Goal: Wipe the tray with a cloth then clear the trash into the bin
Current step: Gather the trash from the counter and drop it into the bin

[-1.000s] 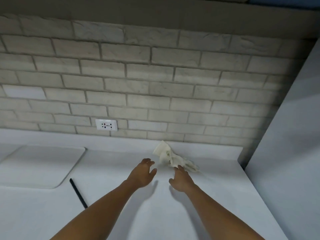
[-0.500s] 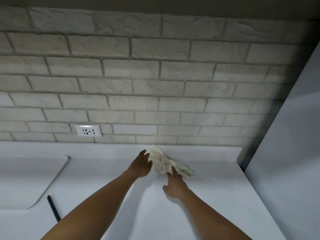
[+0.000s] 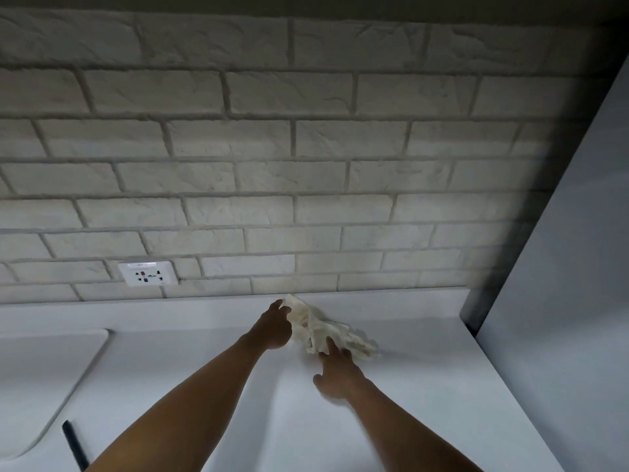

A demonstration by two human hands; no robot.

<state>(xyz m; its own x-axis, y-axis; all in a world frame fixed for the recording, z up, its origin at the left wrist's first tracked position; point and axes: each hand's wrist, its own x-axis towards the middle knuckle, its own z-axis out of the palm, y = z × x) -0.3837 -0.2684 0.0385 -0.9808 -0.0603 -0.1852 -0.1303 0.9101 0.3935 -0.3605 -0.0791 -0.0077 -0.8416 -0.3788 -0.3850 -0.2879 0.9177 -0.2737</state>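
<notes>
White bench (image 3: 425, 386), brick wall behind. Left hand (image 3: 274, 327), now closed on cloth (image 3: 323, 330); right hand (image 3: 337, 371), open, fingertips newly touching it. Pickup begun.

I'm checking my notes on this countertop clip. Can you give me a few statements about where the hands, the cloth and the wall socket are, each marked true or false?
1. The cloth lies crumpled on the white counter near the brick wall. True.
2. The right hand is far from the cloth. False: its fingers reach the cloth's near edge.
3. The left hand is at the cloth's left side. True.
4. The wall socket sits right of the cloth. False: it sits to the left.
5. A bin stands on the counter. False: none is visible.
</notes>
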